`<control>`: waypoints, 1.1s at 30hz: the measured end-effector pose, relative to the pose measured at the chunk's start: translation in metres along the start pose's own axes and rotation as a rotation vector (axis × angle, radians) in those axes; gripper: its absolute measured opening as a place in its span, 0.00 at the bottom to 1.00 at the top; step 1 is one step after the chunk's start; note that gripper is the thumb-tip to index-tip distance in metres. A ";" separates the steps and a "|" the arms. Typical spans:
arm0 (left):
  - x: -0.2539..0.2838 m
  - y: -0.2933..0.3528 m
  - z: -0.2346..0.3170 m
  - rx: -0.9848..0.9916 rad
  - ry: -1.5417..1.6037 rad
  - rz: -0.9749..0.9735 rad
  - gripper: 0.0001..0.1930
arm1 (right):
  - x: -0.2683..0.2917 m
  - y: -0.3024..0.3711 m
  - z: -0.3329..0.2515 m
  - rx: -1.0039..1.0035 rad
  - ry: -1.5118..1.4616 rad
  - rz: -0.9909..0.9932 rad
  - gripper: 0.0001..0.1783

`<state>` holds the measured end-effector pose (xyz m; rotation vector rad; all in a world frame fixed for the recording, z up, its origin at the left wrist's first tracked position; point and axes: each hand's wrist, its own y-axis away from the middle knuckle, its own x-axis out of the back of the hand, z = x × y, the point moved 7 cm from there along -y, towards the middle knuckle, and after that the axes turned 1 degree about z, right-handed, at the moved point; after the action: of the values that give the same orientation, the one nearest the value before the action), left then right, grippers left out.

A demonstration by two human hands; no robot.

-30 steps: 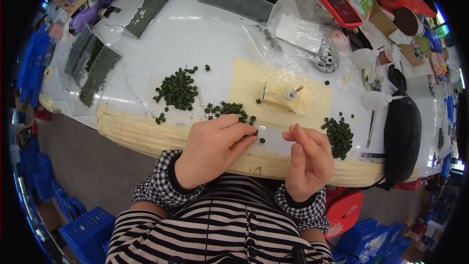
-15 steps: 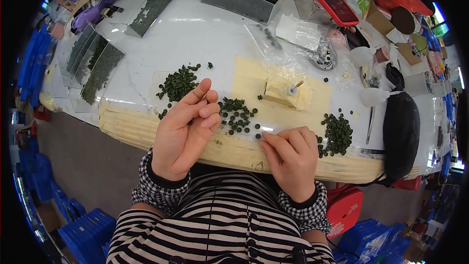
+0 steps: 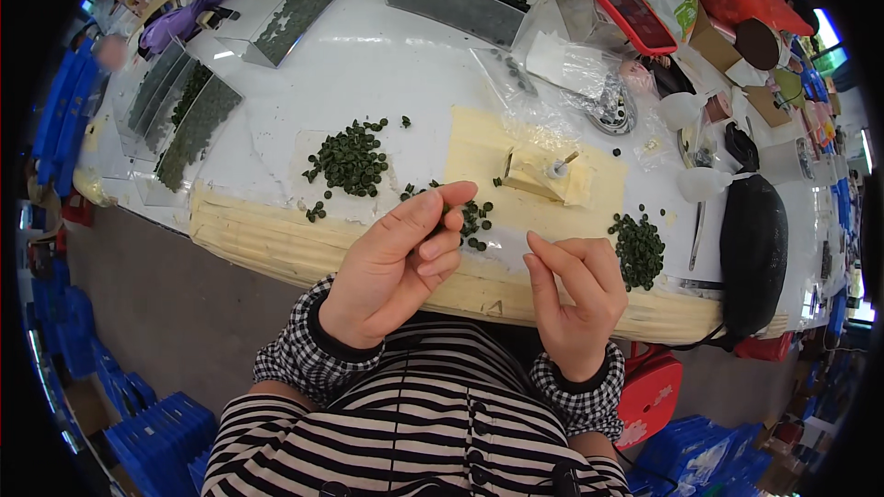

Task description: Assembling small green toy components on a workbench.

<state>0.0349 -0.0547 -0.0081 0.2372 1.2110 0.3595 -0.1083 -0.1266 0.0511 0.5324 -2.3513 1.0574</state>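
Note:
My left hand (image 3: 391, 262) hovers over the near middle of the table, its fingers curled in and the index finger and thumb close together. Whatever they may hold is hidden. A small group of dark green round pieces (image 3: 476, 219) lies just beyond it, partly covered by the hand. To the right, my right hand (image 3: 582, 299) is raised near the table edge, thumb and index tips apart with nothing visible between them. Beyond both hands, a yellow-wrapped block (image 3: 543, 179) with a short upright peg (image 3: 564, 164) rests on a yellow sheet (image 3: 465, 147).
Loose green pieces form a left pile (image 3: 350, 161) and a right pile (image 3: 637, 253). Clear trays of pieces (image 3: 456, 9) stand at the back and left. A red-cased phone (image 3: 619, 5), tweezers (image 3: 698, 235) and a black pouch (image 3: 755, 258) are on the right.
My left hand has moved right and turned, now covering part of the middle group. My right hand has drawn back to the right from the pieces, and its thumb and index finger have parted.

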 end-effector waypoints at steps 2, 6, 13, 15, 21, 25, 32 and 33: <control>-0.002 -0.001 -0.005 0.026 -0.060 0.035 0.17 | 0.005 0.000 -0.002 -0.008 -0.019 0.022 0.15; 0.000 -0.003 -0.015 0.051 -0.159 -0.053 0.15 | 0.010 -0.003 -0.013 0.016 -0.101 0.040 0.16; -0.008 -0.002 -0.026 0.122 -0.242 -0.069 0.17 | 0.005 -0.007 -0.027 0.121 -0.122 0.088 0.18; -0.008 -0.003 -0.028 0.131 -0.243 -0.054 0.17 | 0.005 -0.007 -0.029 0.140 -0.091 0.111 0.18; -0.012 -0.003 -0.036 0.144 -0.348 -0.041 0.19 | 0.004 -0.007 -0.029 0.190 0.034 0.157 0.18; -0.012 -0.003 -0.035 0.063 -0.440 -0.101 0.18 | 0.004 -0.011 -0.025 0.109 -0.021 0.132 0.14; -0.015 -0.002 -0.029 0.007 -0.467 -0.079 0.14 | 0.004 -0.009 -0.005 -0.098 -0.215 0.103 0.11; -0.017 -0.001 -0.026 -0.008 -0.455 -0.071 0.12 | 0.005 -0.009 -0.003 -0.109 -0.230 0.105 0.11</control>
<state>0.0050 -0.0631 -0.0025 0.2526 0.7676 0.2317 -0.1065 -0.1300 0.0608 0.5182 -2.6470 0.9498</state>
